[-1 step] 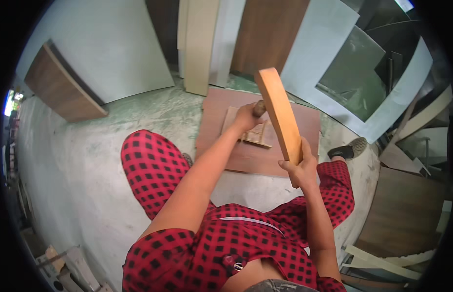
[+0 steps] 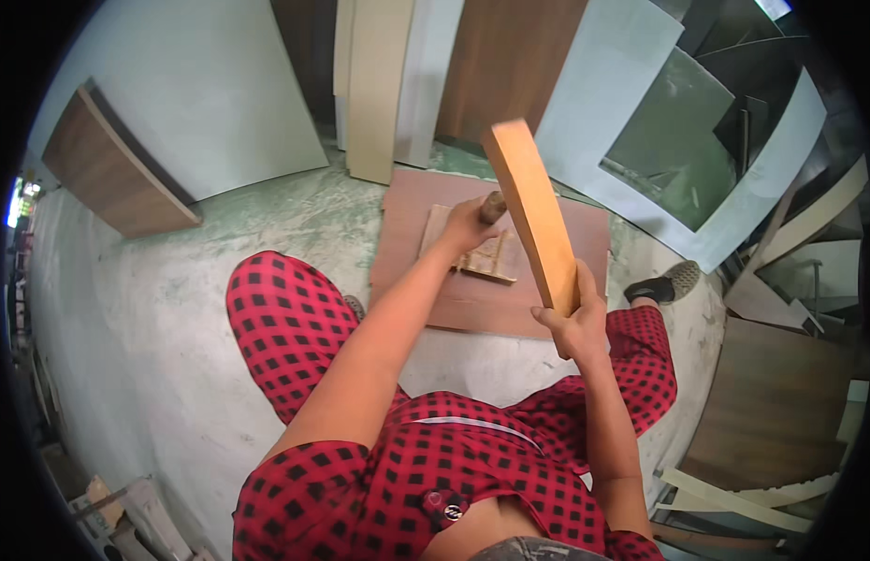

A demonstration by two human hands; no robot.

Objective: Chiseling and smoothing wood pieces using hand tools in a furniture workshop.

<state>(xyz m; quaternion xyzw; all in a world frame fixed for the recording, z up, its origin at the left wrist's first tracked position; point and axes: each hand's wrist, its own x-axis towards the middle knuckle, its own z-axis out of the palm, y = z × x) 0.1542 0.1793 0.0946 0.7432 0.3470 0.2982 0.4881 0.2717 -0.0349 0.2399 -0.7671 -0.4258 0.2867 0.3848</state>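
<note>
My right hand (image 2: 577, 323) is wrapped round the lower end of a thick, orange-brown wooden bar (image 2: 533, 210), which is raised at a slant. Farther left, my left hand (image 2: 468, 229) is closed round a round-ended wooden tool handle (image 2: 493, 208). The tool's lower part is hidden behind that hand, so its kind does not show. The bar's far end stands close to the handle in the picture; whether they touch I cannot tell. Beneath my left hand lies a small, light wooden piece with a cut pattern (image 2: 496, 266), resting on a flat reddish-brown board (image 2: 407, 210).
The board lies on a pale, stained floor (image 2: 173, 327) between my bent legs. Upright panels (image 2: 374, 93) lean along the far side, with a shorter brown panel (image 2: 117, 164) at left. Offcuts and a large brown sheet (image 2: 772, 402) crowd the right side.
The whole view has shifted slightly. The bar's far end sits a little higher in the picture; both hands keep their holds.
</note>
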